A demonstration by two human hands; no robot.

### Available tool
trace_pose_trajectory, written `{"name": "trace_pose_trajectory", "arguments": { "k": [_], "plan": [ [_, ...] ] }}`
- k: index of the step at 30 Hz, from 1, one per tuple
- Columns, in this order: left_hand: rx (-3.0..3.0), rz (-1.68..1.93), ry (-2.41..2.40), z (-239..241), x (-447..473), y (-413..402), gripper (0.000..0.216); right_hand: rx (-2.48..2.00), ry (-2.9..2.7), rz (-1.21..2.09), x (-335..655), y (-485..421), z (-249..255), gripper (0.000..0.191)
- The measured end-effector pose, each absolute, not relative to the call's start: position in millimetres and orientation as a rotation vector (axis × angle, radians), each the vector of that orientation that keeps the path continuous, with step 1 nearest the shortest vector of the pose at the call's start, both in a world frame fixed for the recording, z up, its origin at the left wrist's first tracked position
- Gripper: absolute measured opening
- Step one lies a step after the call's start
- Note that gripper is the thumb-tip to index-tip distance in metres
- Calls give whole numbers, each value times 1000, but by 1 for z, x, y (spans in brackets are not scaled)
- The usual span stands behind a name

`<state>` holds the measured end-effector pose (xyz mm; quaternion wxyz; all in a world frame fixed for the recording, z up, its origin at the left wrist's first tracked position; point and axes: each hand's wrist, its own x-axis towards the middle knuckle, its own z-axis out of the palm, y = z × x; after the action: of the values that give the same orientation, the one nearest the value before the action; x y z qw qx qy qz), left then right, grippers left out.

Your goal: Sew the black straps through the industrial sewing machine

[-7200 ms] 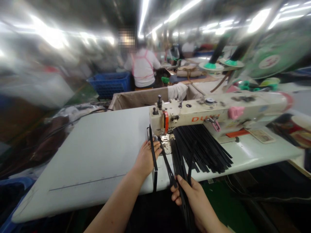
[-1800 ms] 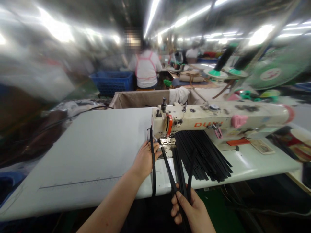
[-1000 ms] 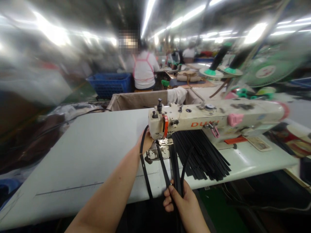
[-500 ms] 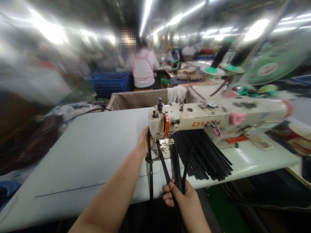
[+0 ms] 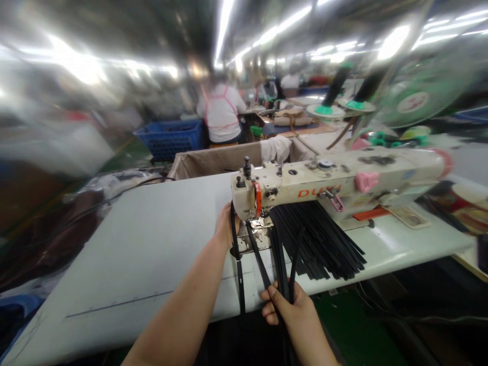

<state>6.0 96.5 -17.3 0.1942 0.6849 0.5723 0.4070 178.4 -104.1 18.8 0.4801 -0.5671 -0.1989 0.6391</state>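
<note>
My right hand (image 5: pixel 285 304) is closed at the table's front edge, with black straps (image 5: pixel 280 267) running through its grip. One narrow strap (image 5: pixel 259 256) stretches from its fingers up to the needle plate (image 5: pixel 260 223) of the sewing machine (image 5: pixel 290 183). Beside the machine head, my left hand (image 5: pixel 224 226) reaches in from the left; its fingers are hidden behind the head and a hanging black strap (image 5: pixel 234 231). That strap runs down over the front edge. To the right, a thick bundle of black straps (image 5: pixel 320 244) lies fanned out under the machine arm.
The white table (image 5: pixel 152 244) has a ruler scale (image 5: pixel 118 304) along its front. Behind it stands a fabric-lined bin (image 5: pixel 213 160). Thread cones (image 5: pixel 335 91) and a green fan (image 5: pixel 414 101) are at the back right. Beyond a blue crate (image 5: pixel 171 137), a person (image 5: pixel 223 112) sits facing away.
The camera view has shifted slightly. Both hands stay in nearly the same places at the machine, and the right hand still grips the straps.
</note>
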Motion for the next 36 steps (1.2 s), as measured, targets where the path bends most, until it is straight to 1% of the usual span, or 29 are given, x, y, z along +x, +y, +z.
{"name": "trace_pose_trajectory", "arguments": {
  "k": [3,6,10,13,17,23,28,32,36],
  "plan": [
    [1947,1192,1677,-12,4,77,27,-1381,-490,1554,179,-106,19,68],
    [2052,1147,1624,-13,3,51,19,-1380,-495,1570,180,-108,21,68],
    [2246,1038,1496,-19,3,20,22,-1370,-529,1598,183,-111,24,64],
    [2298,969,1516,-20,3,5,26,-1369,-537,1612,188,-115,27,60],
    [2277,927,1557,-17,5,0,28,-1376,-554,1626,195,-119,31,57],
    [2264,940,1533,-14,5,0,28,-1416,-615,1601,204,-124,33,67],
    [2310,949,1492,-14,3,-2,30,-1430,-669,1619,207,-128,28,68],
    [2318,941,1494,-14,4,-2,29,-1434,-661,1629,207,-131,26,64],
    [2268,968,1516,-17,5,0,27,-1445,-628,1645,206,-132,26,68]
  ]
}}
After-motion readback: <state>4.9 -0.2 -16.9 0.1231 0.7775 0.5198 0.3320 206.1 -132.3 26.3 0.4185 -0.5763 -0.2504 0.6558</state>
